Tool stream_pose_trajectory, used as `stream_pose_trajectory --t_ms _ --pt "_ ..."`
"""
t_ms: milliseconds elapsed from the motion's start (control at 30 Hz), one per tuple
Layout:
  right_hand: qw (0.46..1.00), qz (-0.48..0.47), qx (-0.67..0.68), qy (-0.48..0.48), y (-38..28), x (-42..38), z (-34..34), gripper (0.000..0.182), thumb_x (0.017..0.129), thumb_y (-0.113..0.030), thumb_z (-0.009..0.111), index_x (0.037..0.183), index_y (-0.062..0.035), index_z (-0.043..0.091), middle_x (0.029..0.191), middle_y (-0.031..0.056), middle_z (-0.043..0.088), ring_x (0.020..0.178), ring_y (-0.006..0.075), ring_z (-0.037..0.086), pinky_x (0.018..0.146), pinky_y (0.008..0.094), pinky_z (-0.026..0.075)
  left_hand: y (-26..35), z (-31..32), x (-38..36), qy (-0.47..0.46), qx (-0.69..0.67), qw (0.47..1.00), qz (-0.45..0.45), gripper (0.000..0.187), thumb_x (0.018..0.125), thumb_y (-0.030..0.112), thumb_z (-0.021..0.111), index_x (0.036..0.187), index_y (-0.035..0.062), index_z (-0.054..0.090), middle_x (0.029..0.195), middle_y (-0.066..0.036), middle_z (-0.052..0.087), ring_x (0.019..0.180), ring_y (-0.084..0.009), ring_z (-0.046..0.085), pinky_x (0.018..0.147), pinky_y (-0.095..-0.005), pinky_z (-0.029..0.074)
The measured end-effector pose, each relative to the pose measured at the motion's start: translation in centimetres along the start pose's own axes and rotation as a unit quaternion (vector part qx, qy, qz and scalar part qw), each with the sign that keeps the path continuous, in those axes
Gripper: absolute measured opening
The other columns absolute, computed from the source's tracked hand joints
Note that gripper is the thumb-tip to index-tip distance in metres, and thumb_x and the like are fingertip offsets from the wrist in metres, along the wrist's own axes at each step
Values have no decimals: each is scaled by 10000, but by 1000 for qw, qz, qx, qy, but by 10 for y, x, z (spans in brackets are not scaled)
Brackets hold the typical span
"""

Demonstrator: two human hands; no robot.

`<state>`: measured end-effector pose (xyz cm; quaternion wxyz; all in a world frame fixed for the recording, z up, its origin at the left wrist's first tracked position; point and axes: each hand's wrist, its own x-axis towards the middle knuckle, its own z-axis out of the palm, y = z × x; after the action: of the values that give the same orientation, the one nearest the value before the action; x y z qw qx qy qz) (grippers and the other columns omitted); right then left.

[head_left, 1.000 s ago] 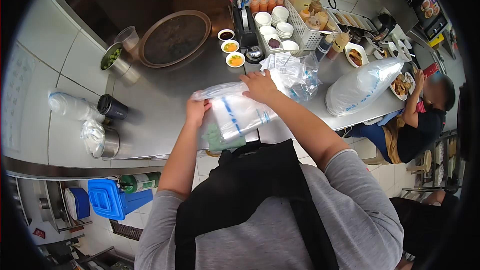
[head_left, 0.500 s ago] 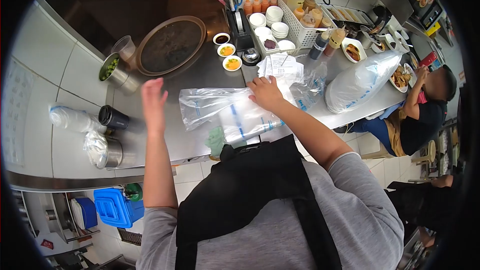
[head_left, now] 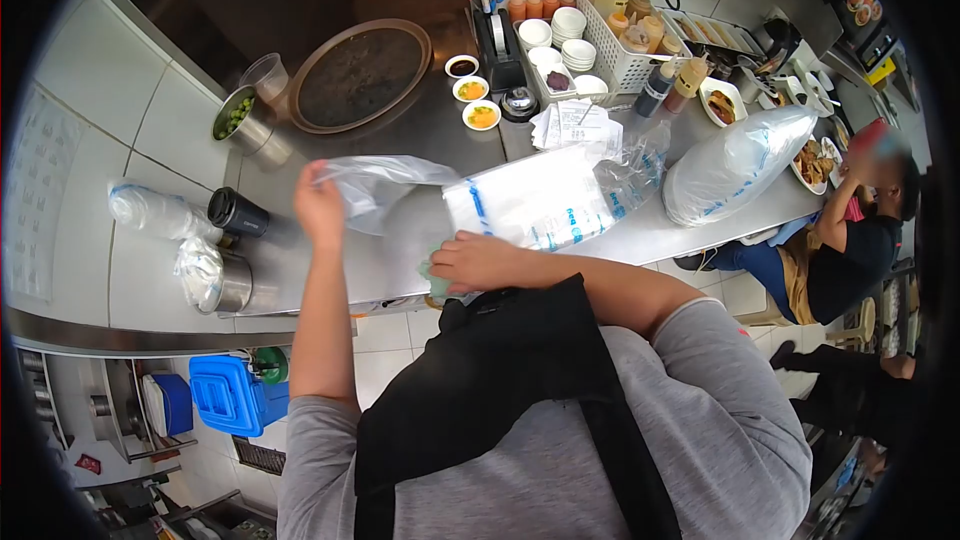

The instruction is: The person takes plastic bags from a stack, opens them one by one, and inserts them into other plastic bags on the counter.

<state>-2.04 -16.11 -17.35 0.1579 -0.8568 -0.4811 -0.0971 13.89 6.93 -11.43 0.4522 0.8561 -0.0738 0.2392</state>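
My left hand (head_left: 320, 205) pinches the left end of a clear plastic bag (head_left: 385, 180), lifted and stretched out over the steel counter. A flat stack of white plastic bags with blue print (head_left: 530, 198) lies to its right. At the counter's front edge, my right hand (head_left: 478, 262) has its fingers bent together over a light green cloth (head_left: 436, 275). Whether they grip the cloth or something else is hidden. Paper receipts (head_left: 580, 128) rest behind the stack, and crumpled clear plastic (head_left: 640, 165) sits beside it.
A round brown tray (head_left: 360, 75), small sauce bowls (head_left: 480, 116) and a tape dispenser (head_left: 497, 50) stand at the back. To the left are a lidded black cup (head_left: 237, 212) and metal pots. A large filled plastic bag (head_left: 735, 165) is right, near a seated person (head_left: 860, 260).
My left hand has come down and taken hold of the clear bag, whose end is now raised. My right hand has moved from the top of the stack to the green cloth.
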Motion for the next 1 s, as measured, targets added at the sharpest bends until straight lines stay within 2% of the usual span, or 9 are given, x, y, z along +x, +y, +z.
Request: stream_pose_trajectory --t_ms 100,200,400,467,633,733,767,833,1000 --pt "994 55 -69 60 -5 2 33 188 832 -281 610 919 -115 632 936 22 567 987 177 539 829 318 408 40 -30 12 22 0 1000 12 198 793 41 561 971 44 648 942 -132 673 859 -268 651 764 -339 492" --pt "992 88 -42 -76 2 9 29 237 805 -280 645 956 -97 628 1005 25 565 1033 184 529 851 325 418 80 -39 2 3 27 996 83 192 792 73 572 969 55 646 904 -117 660 828 -274 644 736 -343 491" --pt "968 162 158 111 6 5 15 581 649 -267 823 1112 -44 551 1138 106 527 1091 310 501 929 392 414 155 -40 -27 -19 113 978 172 104 781 156 612 851 80 622 787 -61 621 691 -262 610 614 -366 472" --pt "887 236 329 220 -13 -2 -17 838 627 -282 866 1293 -14 433 1245 186 486 1212 360 441 1017 397 366 162 -34 -29 -26 115 980 163 107 771 200 619 826 109 606 764 -40 605 690 -281 610 596 -396 469" --pt "912 188 308 196 -75 -5 -79 980 737 -278 810 1447 28 209 1403 227 373 1336 297 348 1072 356 314 172 0 -34 -63 208 960 178 140 757 223 622 786 95 575 779 -80 635 706 -320 621 608 -440 474" --pt "642 349 635 250 -73 -7 -94 672 894 -330 648 1396 17 367 1356 151 483 1248 239 473 1019 349 388 190 19 -40 -99 229 956 154 179 755 232 618 788 62 569 827 -116 657 745 -350 626 642 -453 485" --pt "640 350 635 256 -63 -17 -94 672 894 -330 648 1396 17 367 1356 151 483 1248 239 473 1019 349 388 195 21 -41 -103 229 955 159 179 755 232 618 788 62 569 827 -116 657 745 -350 626 642 -453 485" --pt "493 406 684 351 -47 -47 -99 455 934 -321 591 1262 -9 539 1199 94 607 1085 183 575 909 327 448 204 22 -37 -171 216 960 49 242 771 255 614 833 23 593 839 -151 669 775 -363 639 670 -443 495" --pt "442 417 673 422 -58 -139 -132 265 955 -261 562 1093 -52 648 1003 39 682 895 118 613 765 274 452 165 47 -37 -258 -21 966 20 280 802 240 597 883 -26 629 733 -111 655 691 -231 641 643 -349 485"
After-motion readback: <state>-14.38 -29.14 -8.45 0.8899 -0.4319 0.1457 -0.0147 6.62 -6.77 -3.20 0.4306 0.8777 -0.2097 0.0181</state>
